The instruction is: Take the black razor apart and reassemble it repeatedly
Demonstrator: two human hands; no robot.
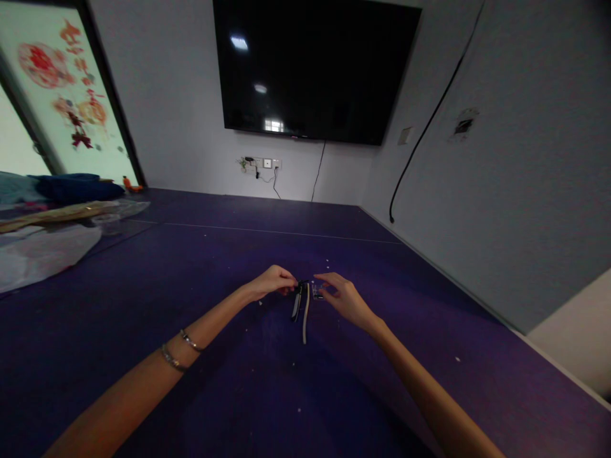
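My left hand [277,281] is closed, with thumb and forefinger pinched at the top end of a narrow black-and-grey strip [296,306]. Right beside it a thin pale strip [305,321] runs down toward me. Just to the right is a small piece with light and dark parts [317,292], too small to name. My right hand [344,298] is around that piece, with thumb and forefinger apart; whether they touch it I cannot tell. Two metal bracelets [181,351] sit on my left forearm.
The dark purple surface [229,381] carries scattered white specks. Plastic bags [52,251] and folded dark blue cloth [79,187] lie at the left. A television [315,70] hangs on the wall above sockets [267,163], and a black cable [432,117] hangs at the right.
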